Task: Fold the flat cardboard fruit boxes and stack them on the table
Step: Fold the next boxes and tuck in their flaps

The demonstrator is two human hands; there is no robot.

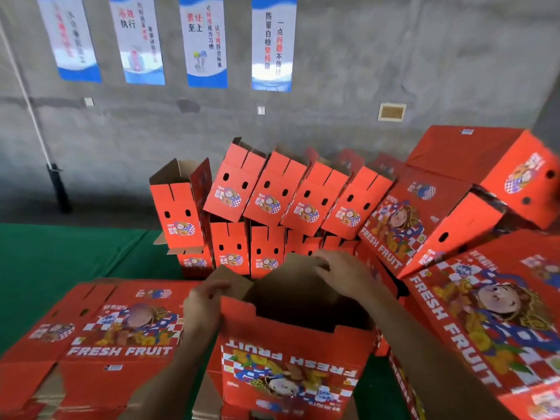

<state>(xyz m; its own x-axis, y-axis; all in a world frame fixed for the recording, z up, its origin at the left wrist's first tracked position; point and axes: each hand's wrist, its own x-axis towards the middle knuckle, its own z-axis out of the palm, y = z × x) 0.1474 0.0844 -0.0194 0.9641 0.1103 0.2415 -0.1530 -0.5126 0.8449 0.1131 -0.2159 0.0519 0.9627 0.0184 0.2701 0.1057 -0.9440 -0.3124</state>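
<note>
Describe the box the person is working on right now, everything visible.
The box in hand is red printed cardboard with a bare brown inside. It stands opened up in front of the person, open end up, its near face showing a cartoon figure and "FRESH FRUIT" upside down to the camera. Brown flaps stick up at the far side. The left hand grips the left top edge by a flap; the right hand holds the far flap. The bottom is out of view.

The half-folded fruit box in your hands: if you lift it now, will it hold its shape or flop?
The half-folded fruit box probably feels light: it is open and looks empty. It will likely skew or sag, since its flaps are loose under the left hand and right hand. It looks tall and narrow, so a push may tip it.
</note>
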